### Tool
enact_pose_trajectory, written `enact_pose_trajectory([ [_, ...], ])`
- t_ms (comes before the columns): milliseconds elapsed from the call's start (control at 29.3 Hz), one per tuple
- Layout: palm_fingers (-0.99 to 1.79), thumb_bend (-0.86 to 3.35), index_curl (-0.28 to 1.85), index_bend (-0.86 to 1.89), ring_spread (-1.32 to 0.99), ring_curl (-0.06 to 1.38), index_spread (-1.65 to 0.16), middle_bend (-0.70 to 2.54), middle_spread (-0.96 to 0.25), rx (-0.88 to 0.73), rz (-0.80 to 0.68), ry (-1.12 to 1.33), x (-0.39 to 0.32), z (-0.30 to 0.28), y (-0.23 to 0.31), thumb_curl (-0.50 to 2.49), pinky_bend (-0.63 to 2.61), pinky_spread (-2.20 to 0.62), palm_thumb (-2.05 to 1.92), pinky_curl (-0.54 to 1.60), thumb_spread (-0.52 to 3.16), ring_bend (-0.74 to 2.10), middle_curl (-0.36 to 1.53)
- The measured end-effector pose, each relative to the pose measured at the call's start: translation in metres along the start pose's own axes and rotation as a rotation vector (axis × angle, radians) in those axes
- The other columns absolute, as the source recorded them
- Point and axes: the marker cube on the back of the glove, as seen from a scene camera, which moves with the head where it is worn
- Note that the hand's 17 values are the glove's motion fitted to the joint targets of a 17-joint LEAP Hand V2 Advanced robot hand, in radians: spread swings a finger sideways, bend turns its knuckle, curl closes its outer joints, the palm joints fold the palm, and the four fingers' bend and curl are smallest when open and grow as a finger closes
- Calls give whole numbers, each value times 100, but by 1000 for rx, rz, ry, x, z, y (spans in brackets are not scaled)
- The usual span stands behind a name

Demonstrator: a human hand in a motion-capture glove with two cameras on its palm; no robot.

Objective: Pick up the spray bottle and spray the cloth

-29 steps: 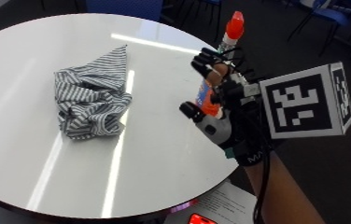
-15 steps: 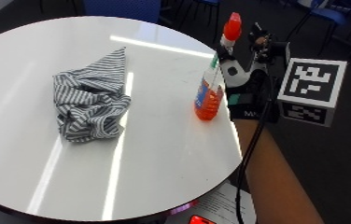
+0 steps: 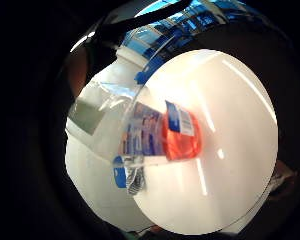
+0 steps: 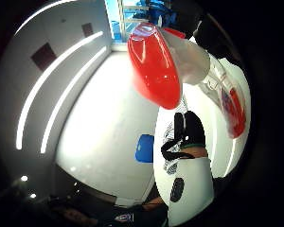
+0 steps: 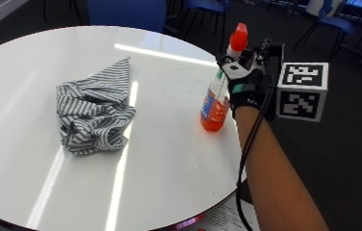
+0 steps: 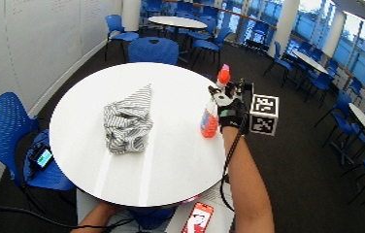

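the gloved right hand (image 5: 245,89) is at the far side of the spray bottle (image 5: 218,94), right against its neck and upper body, back of the hand turned to the outside camera. whether the fingers are curled round the bottle or only lie against it cannot be told: the outside views hide them behind the bottle, and the palm views show the bottle very close to the palm but no clear wrap of fingers. the hand sits high, by the neck, which looks like a placing meant to put a finger on the trigger once the bottle is lifted; that is a judgement only.

the bottle stands upright on the round white table (image 5: 168,159), near its right edge, its base on the top as far as the outside view shows. its red cap (image 5: 239,33) points up, and the orange liquid (image 5: 213,113) fills the lower part.

the striped cloth (image 5: 94,113) lies crumpled in a heap toward the middle of the table, well apart from the bottle and on the side away from the hand. so the nozzle would have to be carried or turned toward it before any spray lands.

counted: one gloved hand on the job, one spray bottle, one cloth, one table. in the wide view blue chairs (image 6: 5,128) stand around, one close beside the table, and a phone (image 6: 198,218) lies at the near edge.
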Motion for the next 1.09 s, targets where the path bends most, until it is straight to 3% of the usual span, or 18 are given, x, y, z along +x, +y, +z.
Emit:
enact_pose_trajectory([
  [648,95,-2,37,18,-15,38,-33,43,-21,-95,149,-51,12,27,-16,52,8,14,101,19,81,50,43],
  [886,104,-3,39,20,-19,40,-32,47,-21,-114,121,-60,-1,29,-17,56,10,10,101,17,70,51,46],
  [1091,118,-3,39,15,-20,42,-31,40,-22,-98,65,-73,-16,26,-16,58,34,-10,101,27,62,50,46],
])
